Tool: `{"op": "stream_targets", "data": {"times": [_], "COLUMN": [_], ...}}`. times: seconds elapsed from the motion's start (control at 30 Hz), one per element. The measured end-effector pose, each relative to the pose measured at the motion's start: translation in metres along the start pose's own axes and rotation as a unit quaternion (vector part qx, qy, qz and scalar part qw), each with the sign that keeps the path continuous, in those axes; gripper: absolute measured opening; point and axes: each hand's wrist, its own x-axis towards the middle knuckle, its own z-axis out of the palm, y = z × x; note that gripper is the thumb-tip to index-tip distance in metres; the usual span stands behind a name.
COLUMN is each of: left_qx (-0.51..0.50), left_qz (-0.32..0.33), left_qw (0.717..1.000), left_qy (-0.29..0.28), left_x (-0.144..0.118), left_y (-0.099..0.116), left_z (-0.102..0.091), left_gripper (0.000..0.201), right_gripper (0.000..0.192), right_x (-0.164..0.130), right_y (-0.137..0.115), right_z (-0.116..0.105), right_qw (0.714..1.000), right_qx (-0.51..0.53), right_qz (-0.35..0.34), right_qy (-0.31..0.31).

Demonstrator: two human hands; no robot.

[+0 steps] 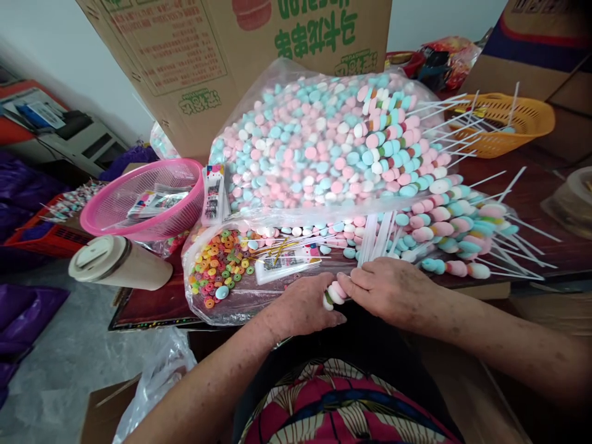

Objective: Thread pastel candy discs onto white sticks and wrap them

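Observation:
Between my hands, low in front of the table edge, is a marshmallow skewer (335, 294) with pink and white pieces and a bit of green. My left hand (300, 305) is closed around its near end, thumb below. The fingers of my right hand (391, 287) press on its pink end; whether a stick runs under them is hidden. Just beyond lie white sticks (375, 237), colourful ring candies (226, 262) and a clear packet of printed cards (287, 264). To the right, finished marshmallow skewers (462, 231) lie piled with their sticks pointing right.
A large clear bag of marshmallows (296, 148) fills the table's middle, before a cardboard box (185, 68). At left stand a pink basket (194, 203) and a lidded cup (139, 268) near the edge. A yellow basket (522, 132) holding sticks is at the back right.

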Motion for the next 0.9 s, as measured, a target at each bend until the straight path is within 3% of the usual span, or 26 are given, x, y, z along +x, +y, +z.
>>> {"op": "stream_targets", "data": {"times": [0.1,0.17,0.23,0.33,0.4,0.47,0.57,0.63,0.7,0.8,0.9], "left_qx": [-0.039,0.022,0.141,0.281,0.304,0.253,0.045,-0.106,-0.202,-0.177,0.016], "left_qz": [0.029,0.01,-0.025,-0.051,-0.092,-0.115,-0.031,0.014,0.003,-0.004,0.021], "left_qw": [0.999,0.999,0.986,0.947,0.94,0.957,0.999,0.991,0.967,0.971,0.996], "left_qy": [0.009,0.03,0.086,0.147,0.128,0.086,-0.002,-0.084,-0.153,-0.163,-0.09], "left_x": [-0.009,-0.019,-0.03,-0.041,-0.044,-0.042,-0.037,-0.032,-0.025,-0.013,-0.006], "left_y": [-0.006,-0.006,-0.003,0.003,0.003,0.0,-0.005,-0.007,-0.009,-0.013,-0.011], "left_z": [-0.008,-0.014,-0.018,-0.017,-0.016,-0.018,-0.025,-0.03,-0.033,-0.033,-0.033], "left_gripper": [0.064,0.075,0.071,0.045,0.029,0.027,0.046,0.056,0.06,0.059,0.066], "right_gripper": [0.022,0.024,0.024,0.024,0.025,0.026,0.028,0.026,0.025,0.027,0.032], "right_x": [-0.005,-0.009,-0.013,-0.014,-0.011,-0.006,0.007,0.015,0.02,0.016,0.004], "right_y": [0.005,0.007,0.006,-0.001,-0.005,-0.004,0.008,0.016,0.019,0.007,-0.012], "right_z": [0.005,0.007,0.008,0.014,0.017,0.015,0.002,-0.007,-0.009,0.006,0.029], "right_qw": [0.997,0.989,0.976,0.961,0.966,0.985,0.998,0.993,0.991,0.996,0.976], "right_qx": [0.067,0.121,0.175,0.236,0.226,0.15,0.002,-0.044,-0.044,0.031,0.204], "right_qz": [0.03,0.068,0.11,0.136,0.121,0.084,-0.008,-0.063,-0.086,-0.049,0.077], "right_qy": [-0.036,-0.057,-0.061,-0.047,-0.03,0.006,0.067,0.09,0.098,0.067,-0.013]}}
